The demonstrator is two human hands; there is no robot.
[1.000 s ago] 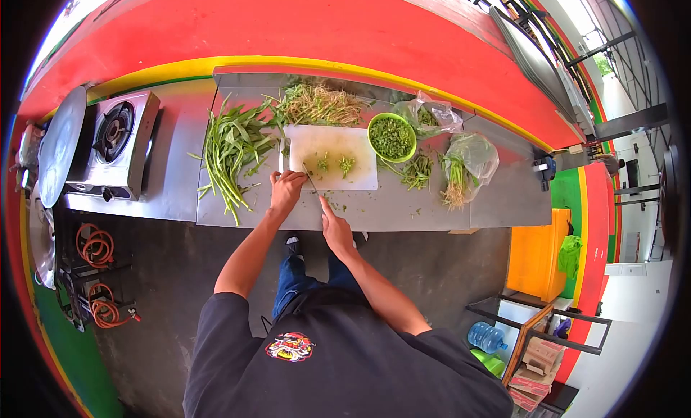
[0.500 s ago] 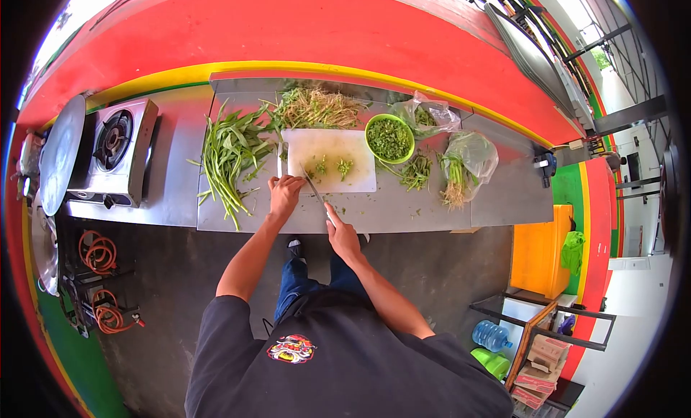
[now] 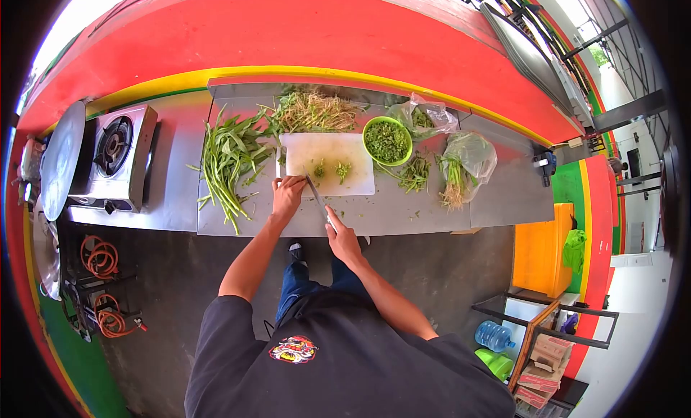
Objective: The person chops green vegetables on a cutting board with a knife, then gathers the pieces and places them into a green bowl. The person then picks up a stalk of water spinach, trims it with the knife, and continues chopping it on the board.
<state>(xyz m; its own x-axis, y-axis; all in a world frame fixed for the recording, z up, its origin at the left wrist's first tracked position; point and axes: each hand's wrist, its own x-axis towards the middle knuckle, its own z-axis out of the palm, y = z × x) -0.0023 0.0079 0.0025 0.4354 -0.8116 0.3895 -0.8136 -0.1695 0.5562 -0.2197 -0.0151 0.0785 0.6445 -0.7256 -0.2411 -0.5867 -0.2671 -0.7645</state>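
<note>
My right hand (image 3: 342, 238) is closed round the handle of a knife (image 3: 317, 195), whose blade points up and left over the lower edge of a white cutting board (image 3: 353, 148). Beside the blade tip, my left hand (image 3: 288, 194) rests at the board's lower left corner with its fingers pressed together; what they hold is too small to name. Two small piles of chopped greens (image 3: 343, 172) lie on the board. Touching the board's upper right is a green bowl (image 3: 388, 161) filled with chopped greens.
Leafy stems (image 3: 229, 159) lie left of the board, and rooty trimmings (image 3: 317, 110) behind it. To the right are loose herbs (image 3: 415, 173) and a plastic bag (image 3: 479, 155) with rooted greens. A gas stove (image 3: 115, 152) stands far left on the steel table (image 3: 173, 180).
The view has shifted slightly, so the table sits a little lower. My hands and the knife keep nearly the same place at the board's lower edge.
</note>
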